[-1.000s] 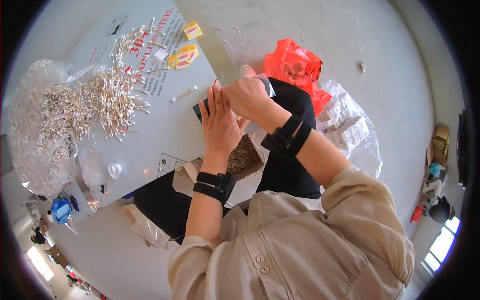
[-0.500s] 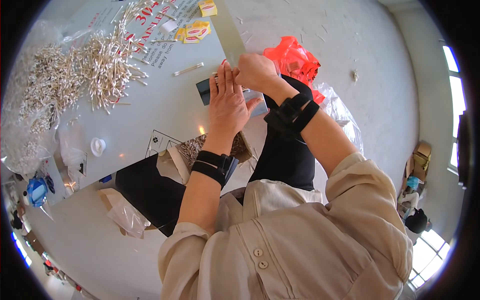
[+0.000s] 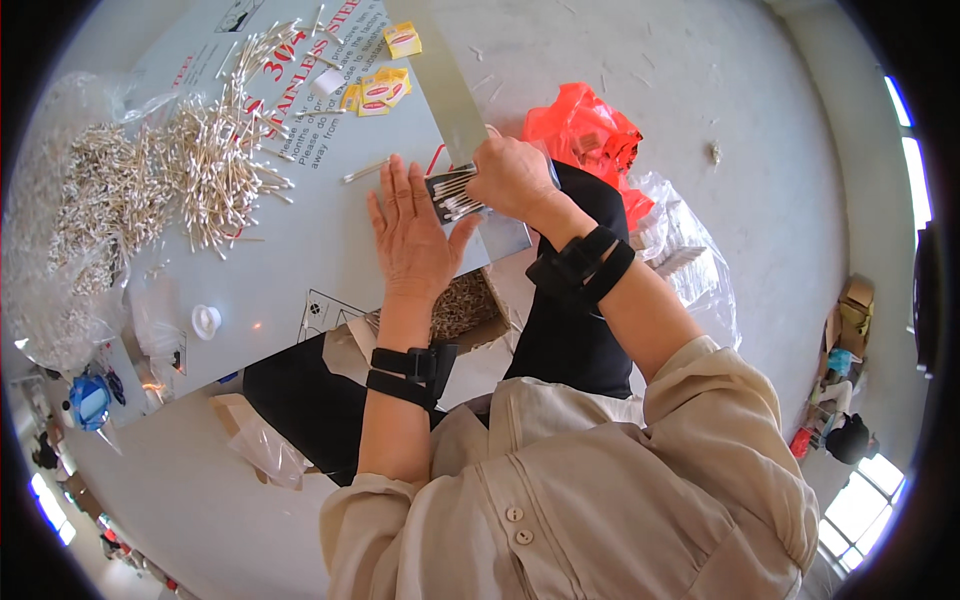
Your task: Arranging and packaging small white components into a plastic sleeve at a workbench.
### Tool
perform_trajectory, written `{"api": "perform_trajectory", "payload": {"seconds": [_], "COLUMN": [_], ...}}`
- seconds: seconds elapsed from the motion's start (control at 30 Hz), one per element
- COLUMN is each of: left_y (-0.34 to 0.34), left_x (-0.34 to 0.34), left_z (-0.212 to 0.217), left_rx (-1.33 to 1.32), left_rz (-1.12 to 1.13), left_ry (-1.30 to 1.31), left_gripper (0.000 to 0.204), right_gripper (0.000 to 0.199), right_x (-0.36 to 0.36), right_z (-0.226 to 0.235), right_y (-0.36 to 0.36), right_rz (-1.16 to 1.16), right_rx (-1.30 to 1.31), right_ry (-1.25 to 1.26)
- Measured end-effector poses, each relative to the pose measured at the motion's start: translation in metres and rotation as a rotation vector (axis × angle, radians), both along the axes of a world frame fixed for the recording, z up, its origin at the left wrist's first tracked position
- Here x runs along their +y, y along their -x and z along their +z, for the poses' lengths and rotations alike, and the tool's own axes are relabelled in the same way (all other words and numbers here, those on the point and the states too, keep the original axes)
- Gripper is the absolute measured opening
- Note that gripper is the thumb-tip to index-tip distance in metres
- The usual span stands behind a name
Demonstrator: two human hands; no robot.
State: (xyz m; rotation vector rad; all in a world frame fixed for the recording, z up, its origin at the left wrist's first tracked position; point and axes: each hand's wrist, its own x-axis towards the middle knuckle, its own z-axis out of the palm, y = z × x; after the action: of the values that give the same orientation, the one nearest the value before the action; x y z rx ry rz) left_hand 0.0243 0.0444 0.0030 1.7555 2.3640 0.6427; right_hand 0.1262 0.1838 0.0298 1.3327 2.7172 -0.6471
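With the row of cotton swabs as clock centre and 12 at the picture's top: the swabs lie side by side on a dark flat piece. The left hand is at 8 o'clock, palm down, fingers straight and together, thumb apart just below the swabs. The right hand, at 3, is curled over their far ends and hides them; whether its fingers pinch anything I cannot tell.

Just past the left fingers, at 9 to 10, lies a single swab, and at 11 a thin red strip. At 6, below the edge of the grey table, sits a cardboard box of swabs, partly covered by the left forearm. A dark trouser leg takes up 4 o'clock.

Farther over the table, yellow packets lie at 11, with another yellow packet beyond and a white block at 10. The loose swab heap spreads at 9, running into a large clear bag; a white cap lies at 8.

Off the table, a red bag is at 2 and a clear bag of white bundles at 3 to 4.
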Motion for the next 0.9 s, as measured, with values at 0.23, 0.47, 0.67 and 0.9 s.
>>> {"api": "perform_trajectory", "payload": {"seconds": [0.23, 0.47, 0.67, 0.9], "left_y": [-0.017, -0.027, -0.035, -0.03], "left_x": [0.001, 0.011, 0.013, -0.003], "left_z": [-0.013, -0.015, -0.01, -0.001], "left_rx": [0.123, 0.125, 0.12, 0.021], "left_rz": [0.025, 0.004, -0.007, 0.01], "left_ry": [0.049, 0.046, 0.073, 0.083], "left_gripper": [0.094, 0.094, 0.096, 0.096], "right_gripper": [0.026, 0.017, 0.015, 0.016], "right_x": [-0.004, -0.01, -0.011, 0.004], "right_z": [0.008, 0.012, 0.014, -0.045], "right_y": [0.005, 0.007, 0.005, -0.054], "right_rz": [-0.008, -0.021, -0.013, -0.727], "right_rx": [0.0, 0.012, -0.001, 0.97], "right_ry": [0.022, 0.016, 0.033, -0.199]}}
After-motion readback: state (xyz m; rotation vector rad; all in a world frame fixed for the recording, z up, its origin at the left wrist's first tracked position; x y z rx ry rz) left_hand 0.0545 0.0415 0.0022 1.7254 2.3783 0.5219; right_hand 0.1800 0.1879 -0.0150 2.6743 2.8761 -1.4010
